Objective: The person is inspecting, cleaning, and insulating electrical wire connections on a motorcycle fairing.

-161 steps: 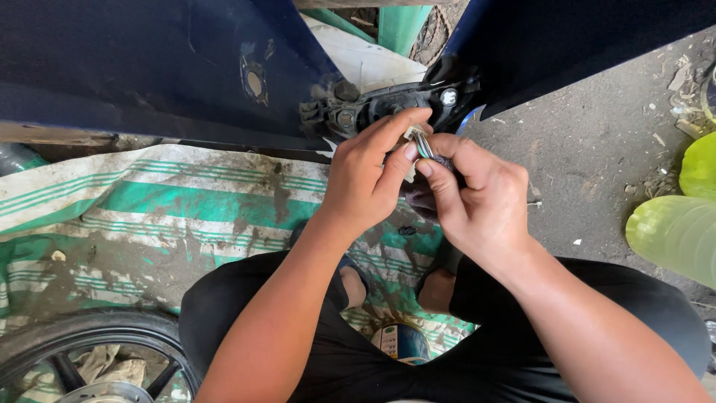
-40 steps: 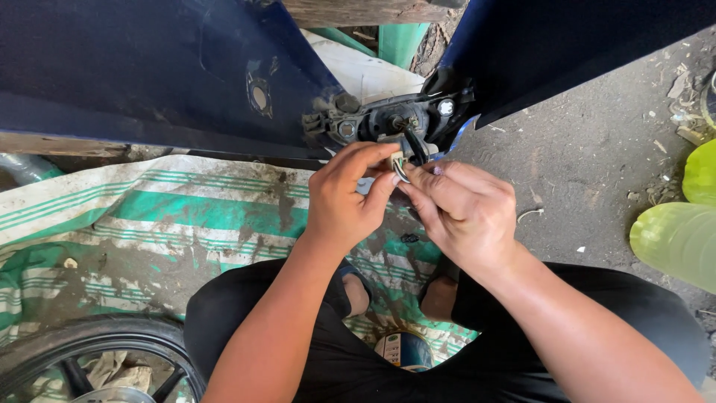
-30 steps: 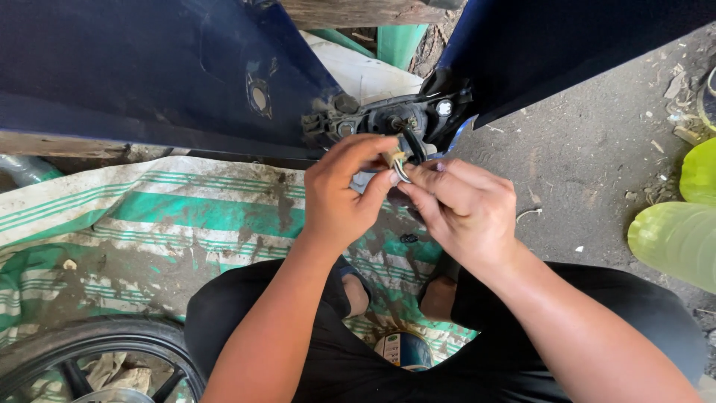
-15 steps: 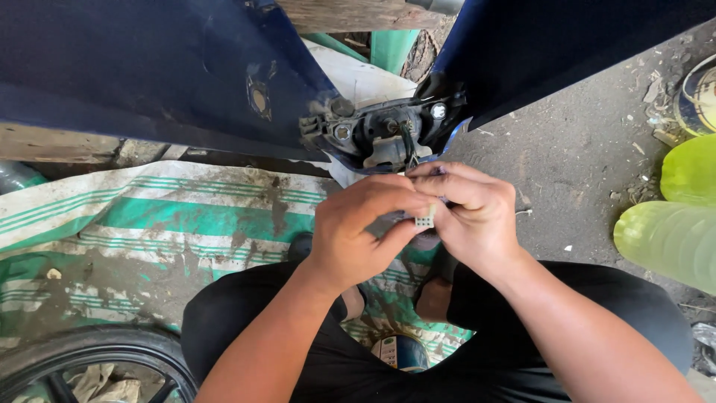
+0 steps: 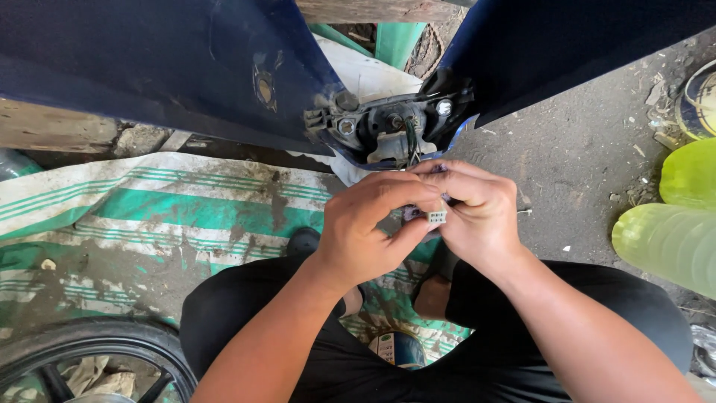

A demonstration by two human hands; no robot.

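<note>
The small white plug connector (image 5: 437, 217) sits pinched between your two hands, just below the open end of the dark blue body panel (image 5: 171, 67), and it faces up toward you so that its pin cavities show. Dark wires (image 5: 409, 145) drop from the lamp housing (image 5: 388, 130) into your hands. You hold the connector close to the housing, likely because the lead is short.

Your left hand (image 5: 369, 227) is closed around the connector from the left, thumb underneath and fingertips curled over the top. Your right hand (image 5: 477, 213) closes on it from the other side, fingers folded over the wire end. Both hands grasp the same part. This two-sided grip steadies the plug body while the fingertips work at it. Whether a second half of the plug lies inside the right hand cannot be told.

The body panel hangs above your knees with its underside turned to you, which exposes the sockets and screw bosses of the housing. A green-and-white striped sheet (image 5: 149, 216) covers the ground beneath. A wheel (image 5: 112, 354) lies at lower left, and pale green plastic containers (image 5: 671, 231) stand on the concrete at right.

Compared with the view about a second ago, your hands have come down and away from the housing. The connector was then held up against the sockets; now it is clear of them and lower, nearer your lap, and the housing is fully in view.
</note>
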